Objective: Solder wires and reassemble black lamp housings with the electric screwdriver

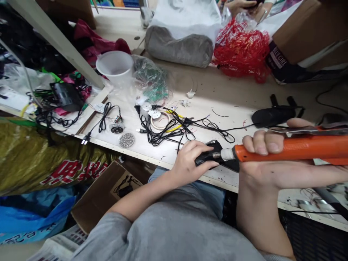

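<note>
My left hand (189,161) grips a black plastic part (202,158) at the front edge of the bench, thumb and fingers on either side of it. An orange electric screwdriver (293,148) lies across my right hand (268,148), whose fingers wrap round its body. The metal tip of the tool points left and meets the black part between the fingers of my left hand; the exact contact point is too small to make out. Behind my left hand lie tangled black cables (160,136) with plugs. A round dish of small screws (126,140) sits further left.
A white bucket (115,67), a clear bag of green parts (153,81), a grey roll (179,47) and red netting (241,47) stand behind. A black device (273,115) is at the right. Another person's hands (244,5) show at the top. An open cardboard box (98,199) sits below the bench.
</note>
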`<action>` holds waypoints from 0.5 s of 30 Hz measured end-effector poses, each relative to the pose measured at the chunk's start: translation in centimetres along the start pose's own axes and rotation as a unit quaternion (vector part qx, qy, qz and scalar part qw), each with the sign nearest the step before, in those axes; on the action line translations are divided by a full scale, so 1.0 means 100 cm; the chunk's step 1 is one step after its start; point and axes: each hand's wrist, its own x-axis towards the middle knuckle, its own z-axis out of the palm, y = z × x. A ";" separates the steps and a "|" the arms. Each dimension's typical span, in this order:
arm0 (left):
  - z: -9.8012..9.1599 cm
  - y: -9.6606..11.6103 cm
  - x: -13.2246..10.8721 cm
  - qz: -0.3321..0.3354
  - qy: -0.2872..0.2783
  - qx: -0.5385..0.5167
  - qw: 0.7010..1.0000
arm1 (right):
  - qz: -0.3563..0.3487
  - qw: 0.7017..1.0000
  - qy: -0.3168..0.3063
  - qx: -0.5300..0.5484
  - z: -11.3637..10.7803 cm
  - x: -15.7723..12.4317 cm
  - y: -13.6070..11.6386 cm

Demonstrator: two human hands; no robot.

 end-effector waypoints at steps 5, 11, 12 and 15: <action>0.000 0.009 0.016 -0.054 -0.025 -0.099 0.993 | -0.069 0.997 0.024 0.023 0.013 0.001 -0.007; 0.002 0.016 0.017 -0.122 -0.033 -0.187 0.974 | -0.078 0.994 0.030 0.066 0.001 0.006 -0.010; 0.003 0.016 0.017 -0.151 -0.043 -0.221 0.962 | -0.076 0.994 0.025 0.072 0.000 0.005 -0.011; 0.007 0.013 0.015 -0.254 -0.078 -0.325 0.908 | -0.051 0.995 0.020 0.088 0.000 0.003 -0.016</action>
